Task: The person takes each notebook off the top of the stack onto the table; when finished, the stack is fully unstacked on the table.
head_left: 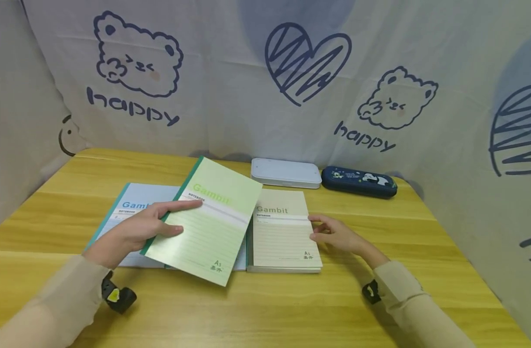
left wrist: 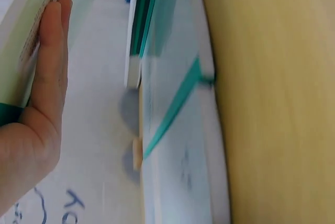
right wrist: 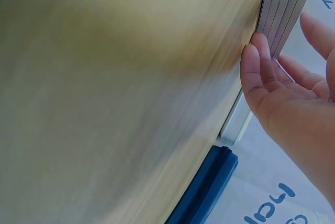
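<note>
A green Gambit notebook (head_left: 217,227) is held tilted by my left hand (head_left: 136,232), which grips its teal spine edge, with finger and thumb showing over the cover. The left wrist view also shows this hand (left wrist: 44,93) against the notebook; its far fingers are hidden. Beneath lie blue notebooks (head_left: 130,193) with teal spines, partly covered. To the right sits a beige Gambit notebook (head_left: 282,246) on top of a stack. My right hand (head_left: 339,237) touches the right edge of that stack, its fingertips (right wrist: 252,56) against the side of several layered notebooks (right wrist: 282,4).
At the back of the wooden table (head_left: 291,309) lies a white flat case (head_left: 286,173), close behind the beige notebook. A dark blue panda pencil case (head_left: 358,182) is beside it on the right. A printed curtain (head_left: 230,111) hangs behind the table.
</note>
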Available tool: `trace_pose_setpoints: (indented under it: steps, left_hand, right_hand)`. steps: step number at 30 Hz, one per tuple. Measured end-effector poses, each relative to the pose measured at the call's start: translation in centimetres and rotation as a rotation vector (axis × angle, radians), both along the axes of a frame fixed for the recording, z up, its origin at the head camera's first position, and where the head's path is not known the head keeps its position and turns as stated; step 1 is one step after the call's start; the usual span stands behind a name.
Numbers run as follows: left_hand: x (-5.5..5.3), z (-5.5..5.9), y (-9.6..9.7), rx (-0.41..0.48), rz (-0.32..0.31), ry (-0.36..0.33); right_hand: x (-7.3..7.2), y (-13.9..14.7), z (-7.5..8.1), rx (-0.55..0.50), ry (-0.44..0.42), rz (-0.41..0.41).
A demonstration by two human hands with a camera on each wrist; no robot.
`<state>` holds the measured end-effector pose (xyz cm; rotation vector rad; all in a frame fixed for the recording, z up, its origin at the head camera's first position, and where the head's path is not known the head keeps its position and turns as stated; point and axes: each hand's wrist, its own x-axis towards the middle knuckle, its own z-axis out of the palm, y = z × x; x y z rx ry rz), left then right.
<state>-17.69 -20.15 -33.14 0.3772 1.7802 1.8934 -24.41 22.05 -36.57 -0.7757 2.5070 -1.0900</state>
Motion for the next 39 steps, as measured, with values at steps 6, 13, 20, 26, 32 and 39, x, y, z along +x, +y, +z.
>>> trace_pose_setpoints:
  steps: [6, 13, 20, 26, 32, 39]
  left_hand:
    - [0.7, 0.1, -3.6, -0.020, -0.008, 0.093]
    - [1.7, -0.5, -8.2, -0.074, -0.003, 0.150]
    - [2.7, -1.1, -13.1, -0.113, 0.017, 0.228]
    - [3.7, -1.8, -16.5, -0.354, 0.147, 0.368]
    - [4.2, -2.7, -19.1, -0.472, 0.239, 0.275]
    - [4.3, -2.7, -21.2, -0.698, 0.401, 0.359]
  right_hand:
    - [-0.1, 0.1, 0.0, 0.008, 0.012, 0.002]
    - [0.0, 0.1, 0.1, 0.004, 0.013, 0.010]
    - [-0.2, 0.1, -0.1, -0.003, 0.011, 0.010]
    - [-0.3, 0.2, -0.2, 0.010, 0.018, 0.003]
    - [-0.2, 0.1, -0.1, 0.017, 0.023, 0.002]
    - [-0.2, 0.0, -0.1, 0.031, 0.024, -0.004]
